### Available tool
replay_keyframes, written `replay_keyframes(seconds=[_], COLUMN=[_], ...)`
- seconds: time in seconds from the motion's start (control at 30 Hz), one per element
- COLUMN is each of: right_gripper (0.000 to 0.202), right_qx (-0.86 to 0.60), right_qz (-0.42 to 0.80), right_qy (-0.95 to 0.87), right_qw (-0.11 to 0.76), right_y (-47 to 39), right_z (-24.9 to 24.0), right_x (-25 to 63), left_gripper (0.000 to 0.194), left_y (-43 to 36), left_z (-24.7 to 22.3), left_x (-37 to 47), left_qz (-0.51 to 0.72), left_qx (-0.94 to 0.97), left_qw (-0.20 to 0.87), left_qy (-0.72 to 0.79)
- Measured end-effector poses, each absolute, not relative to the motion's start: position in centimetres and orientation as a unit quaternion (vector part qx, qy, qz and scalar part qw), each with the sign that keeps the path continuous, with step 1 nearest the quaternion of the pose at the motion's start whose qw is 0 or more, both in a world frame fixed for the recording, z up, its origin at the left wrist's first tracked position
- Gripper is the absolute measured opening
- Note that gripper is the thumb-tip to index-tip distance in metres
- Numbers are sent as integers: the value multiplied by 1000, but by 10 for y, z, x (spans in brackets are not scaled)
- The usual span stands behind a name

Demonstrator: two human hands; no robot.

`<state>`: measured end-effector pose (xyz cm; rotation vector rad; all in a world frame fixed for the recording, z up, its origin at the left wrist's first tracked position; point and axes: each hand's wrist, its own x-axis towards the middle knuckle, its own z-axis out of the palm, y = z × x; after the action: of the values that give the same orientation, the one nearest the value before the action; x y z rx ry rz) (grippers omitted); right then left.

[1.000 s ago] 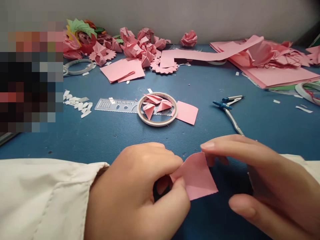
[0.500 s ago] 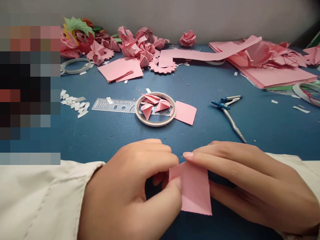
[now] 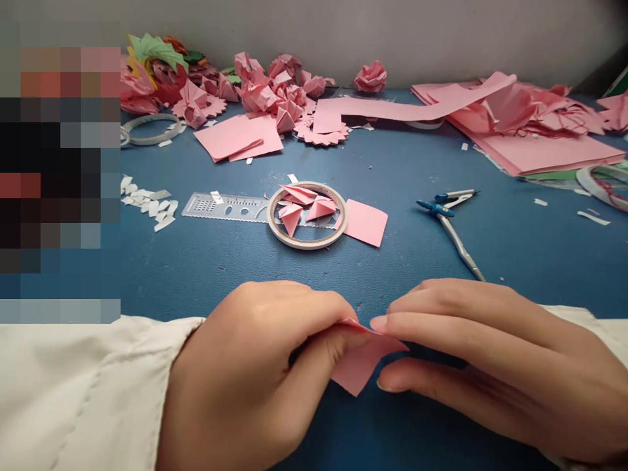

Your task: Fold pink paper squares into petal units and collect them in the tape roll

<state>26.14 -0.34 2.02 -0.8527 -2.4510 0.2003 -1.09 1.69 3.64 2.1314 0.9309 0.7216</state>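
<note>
A small pink paper piece (image 3: pixel 357 366) is pinched between the thumb and curled fingers of my left hand (image 3: pixel 260 366); its top edge bends over and its lower corner points down. My right hand (image 3: pixel 471 353) is just to the right, fingers and thumb apart, with the index fingertip close to the paper's upper edge; whether it touches is unclear. Beyond the hands lies a roll of tape (image 3: pixel 307 244) with several folded pink pieces (image 3: pixel 321 208) inside its ring. Under the roll is a clear ruler (image 3: pixel 230 208), and a flat pink square (image 3: pixel 367 224) sits at its right.
A compass (image 3: pixel 458 242) lies at the right. White scraps (image 3: pixel 154 206) are at the left. Along the back are crumpled pink paper flowers (image 3: pixel 265 91), pink sheets (image 3: pixel 554 154), a long pink strip (image 3: pixel 383 109) and another tape roll (image 3: pixel 152 140).
The pink paper has tilted and now bends at the top, its lower corner further left. My left fingers have closed over its edge. My right thumb now shows, apart from the index finger.
</note>
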Motion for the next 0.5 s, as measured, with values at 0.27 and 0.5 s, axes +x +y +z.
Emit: replay_keyframes(seconds=[0.27,0.5], right_gripper=[23,23], right_qx=[-314,-275], right_qz=[75,81], right_qy=[-905,-929], right_qw=[278,234], right_y=[-2,-1], right_z=[18,29], right_x=[261,265], left_gripper=[33,41], left_y=[22,26], left_z=[50,48], left_x=[-8,-7], left_qz=[207,195], left_qx=[818,830], left_qw=[380,376], left_qy=[378,362])
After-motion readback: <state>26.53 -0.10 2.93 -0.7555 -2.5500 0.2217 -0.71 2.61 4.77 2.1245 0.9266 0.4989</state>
